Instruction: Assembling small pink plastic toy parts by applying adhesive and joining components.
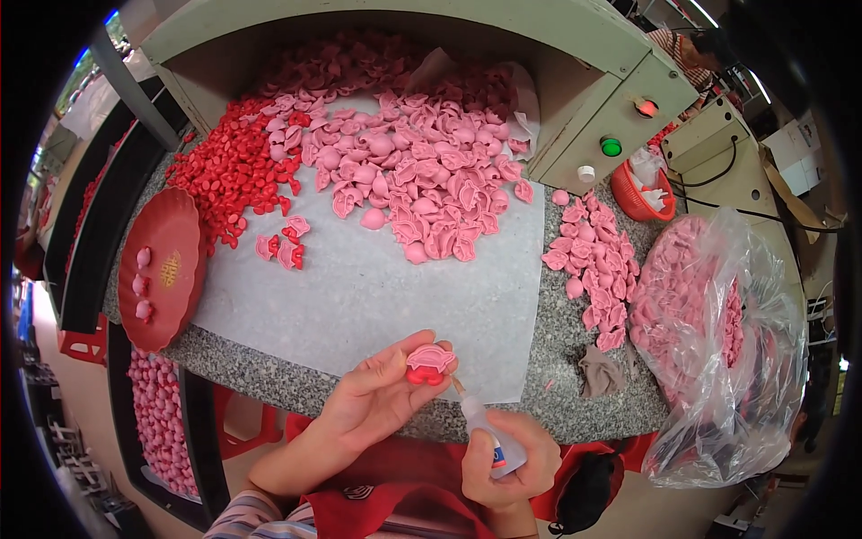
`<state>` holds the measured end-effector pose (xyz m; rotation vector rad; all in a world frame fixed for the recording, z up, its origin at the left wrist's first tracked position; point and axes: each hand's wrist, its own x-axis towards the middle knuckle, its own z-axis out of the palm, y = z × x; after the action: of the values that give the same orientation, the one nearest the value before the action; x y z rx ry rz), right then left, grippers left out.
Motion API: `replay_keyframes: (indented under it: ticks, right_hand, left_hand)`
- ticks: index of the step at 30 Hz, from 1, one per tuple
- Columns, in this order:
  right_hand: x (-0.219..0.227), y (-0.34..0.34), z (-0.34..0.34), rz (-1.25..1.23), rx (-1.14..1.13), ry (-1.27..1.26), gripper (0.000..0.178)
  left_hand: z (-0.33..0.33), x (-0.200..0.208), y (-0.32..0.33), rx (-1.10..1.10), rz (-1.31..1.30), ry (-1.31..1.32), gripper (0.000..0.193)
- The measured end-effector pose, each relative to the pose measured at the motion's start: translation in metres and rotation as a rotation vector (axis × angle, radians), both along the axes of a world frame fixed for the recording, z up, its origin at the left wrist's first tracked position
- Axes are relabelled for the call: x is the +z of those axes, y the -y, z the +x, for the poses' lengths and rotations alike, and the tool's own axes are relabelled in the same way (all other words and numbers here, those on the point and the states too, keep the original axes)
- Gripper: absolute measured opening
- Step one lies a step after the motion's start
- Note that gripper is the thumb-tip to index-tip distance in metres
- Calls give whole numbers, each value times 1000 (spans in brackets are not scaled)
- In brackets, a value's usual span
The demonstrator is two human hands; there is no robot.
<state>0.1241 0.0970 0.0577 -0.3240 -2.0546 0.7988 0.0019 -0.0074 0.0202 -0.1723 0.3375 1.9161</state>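
Observation:
Between its thumb and fingers, my left hand (377, 393) holds a small pink plastic shell piece (430, 359) with red rounded parts at its lower side. My right hand (514, 460) is wrapped around a translucent squeeze bottle (486, 428), its thin nozzle pointing up beside the pink piece. Whether the tip touches is unclear. Both hands are above the near edge of the worktable. Beyond them, a few pink-and-red pieces (287, 247) lie on white paper (359, 301). Behind these spread a heap of pink shells (431, 171) and a heap of small red parts (220, 162).
A red oval dish (185, 229) with several small pieces stands left. Pink shells (597, 260), a grey cloth (600, 372), an orange basket (660, 214) and a clear plastic bag (745, 431) are at right. A metal hood (575, 157) spans the back. A black bin (211, 449) sits lower left.

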Motion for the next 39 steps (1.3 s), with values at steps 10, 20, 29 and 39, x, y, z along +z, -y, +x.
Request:
replay_keyframes:
  ticks: [10, 20, 29, 39]
  right_hand:
    - [0, 2, -1, -20, -1, -10, 19]
    - [6, 6, 2, -53, -18, 39, 19]
    - [2, 7, -2, 7, 53, -20, 22]
    - [1, 8, -3, 4, 45, -15, 21]
  left_hand:
    - [-1, 3, -2, 10, -34, 31, 39]
    - [-2, 6, 0, 8, -49, 14, 43]
    - [0, 6, 0, 33, -91, 17, 39]
    - [1, 8, 0, 29, -81, 18, 36]
